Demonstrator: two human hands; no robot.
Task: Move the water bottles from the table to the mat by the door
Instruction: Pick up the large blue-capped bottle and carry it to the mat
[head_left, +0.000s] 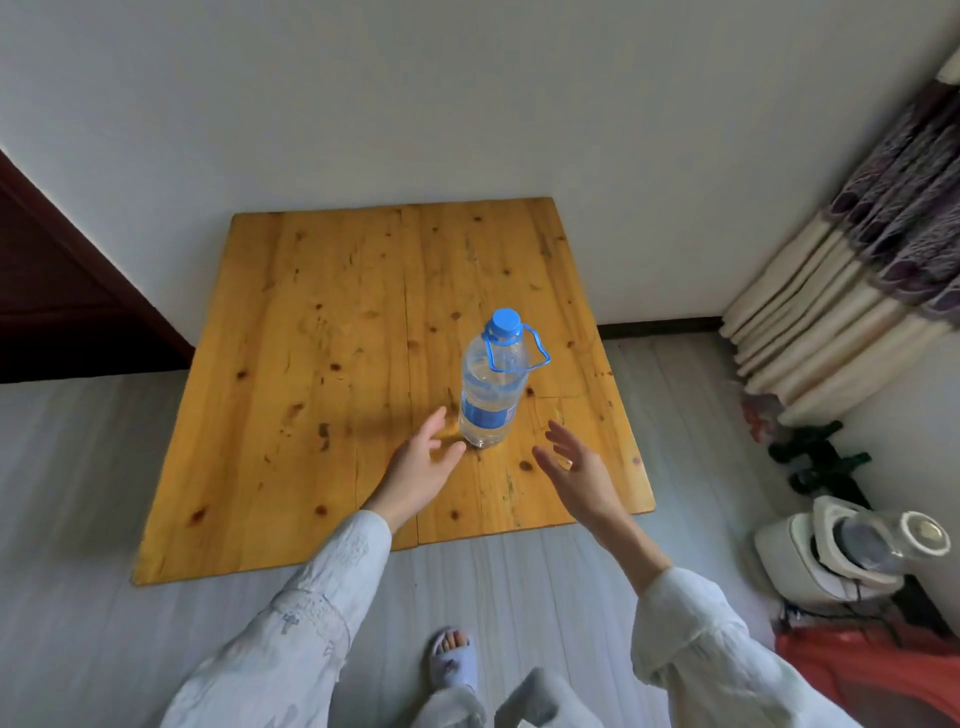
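Observation:
One clear water bottle (493, 384) with a blue cap, blue carry loop and blue label stands upright on the right half of the wooden table (322, 364). My left hand (423, 462) hovers just left of the bottle's base, fingers spread, not touching it. To the right of the base is my right hand (576, 467), palm turned inward and fingers apart, with a gap to the bottle. Both hands are empty. No mat is in view.
A dark wooden door (62, 291) is at the far left against the white wall. Curtains (872, 270) hang at the right. A white appliance (852, 551), dark items and a red object (878, 670) crowd the floor at the right. Grey plank floor surrounds the table.

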